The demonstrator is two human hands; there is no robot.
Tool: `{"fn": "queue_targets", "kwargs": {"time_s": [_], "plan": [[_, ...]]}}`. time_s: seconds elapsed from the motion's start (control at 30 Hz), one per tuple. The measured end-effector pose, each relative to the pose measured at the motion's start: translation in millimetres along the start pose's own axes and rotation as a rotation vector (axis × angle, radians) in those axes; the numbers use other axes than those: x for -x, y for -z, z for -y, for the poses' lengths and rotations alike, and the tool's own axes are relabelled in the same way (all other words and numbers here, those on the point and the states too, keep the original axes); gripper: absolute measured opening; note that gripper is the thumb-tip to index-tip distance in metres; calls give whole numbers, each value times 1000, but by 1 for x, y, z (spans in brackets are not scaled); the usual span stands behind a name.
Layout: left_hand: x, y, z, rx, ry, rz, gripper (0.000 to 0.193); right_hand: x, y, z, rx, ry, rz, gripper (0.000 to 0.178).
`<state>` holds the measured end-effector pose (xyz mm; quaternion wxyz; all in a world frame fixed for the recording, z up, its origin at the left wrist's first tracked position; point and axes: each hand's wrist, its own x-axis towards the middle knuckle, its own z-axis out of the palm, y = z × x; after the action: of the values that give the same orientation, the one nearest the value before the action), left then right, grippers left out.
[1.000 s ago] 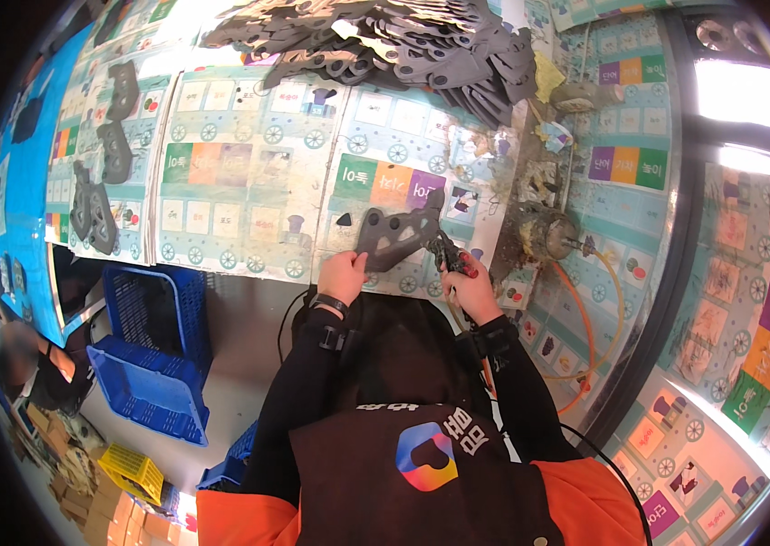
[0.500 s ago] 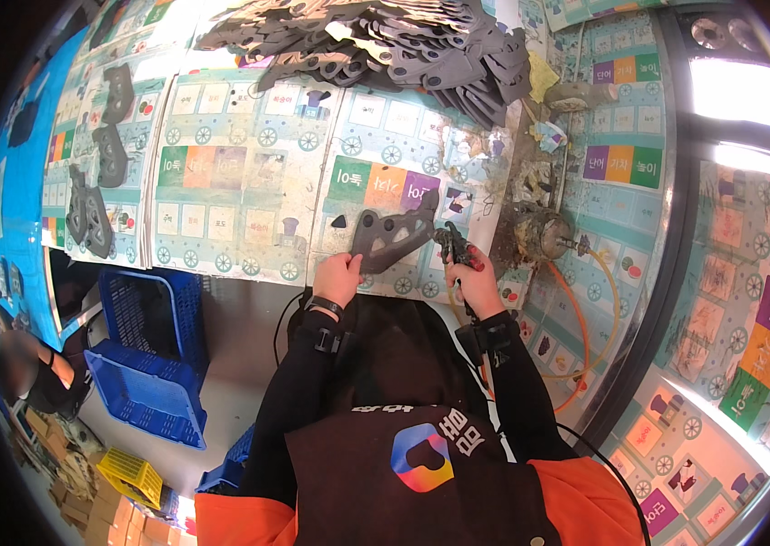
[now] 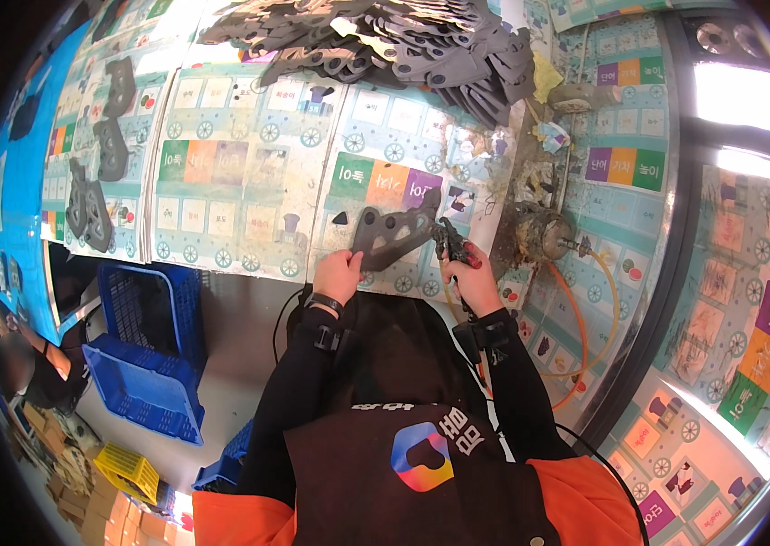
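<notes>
Head view of a dark grey cut-out piece (image 3: 416, 224) near the front edge of a picture-covered table (image 3: 230, 182), its lower left corner pinched in the left hand (image 3: 337, 277). Just beside its right end, a dark handheld tool (image 3: 446, 242) in the right hand's (image 3: 473, 280) firm grasp; contact with the piece impossible to tell. Farther back, a heap of similar grey pieces (image 3: 457, 68); lower left, blue crates (image 3: 144, 387).

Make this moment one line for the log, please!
left hand: pinching grey part | right hand: gripping tool | tool: near part's right end | pile: beyond part
</notes>
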<state>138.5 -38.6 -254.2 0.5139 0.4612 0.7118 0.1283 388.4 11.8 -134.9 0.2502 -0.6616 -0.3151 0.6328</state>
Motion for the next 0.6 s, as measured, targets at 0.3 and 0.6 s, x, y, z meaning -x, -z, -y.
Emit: {"fn": "queue_targets", "kwargs": {"time_s": [0.3,0.6], "plan": [[-2,-1,2,-5,-7,3,36,6,3,-6,68,-131,12,20],[-3,-2,4,1,0,0,36,5,-5,3,1,-136,41,23]]}}
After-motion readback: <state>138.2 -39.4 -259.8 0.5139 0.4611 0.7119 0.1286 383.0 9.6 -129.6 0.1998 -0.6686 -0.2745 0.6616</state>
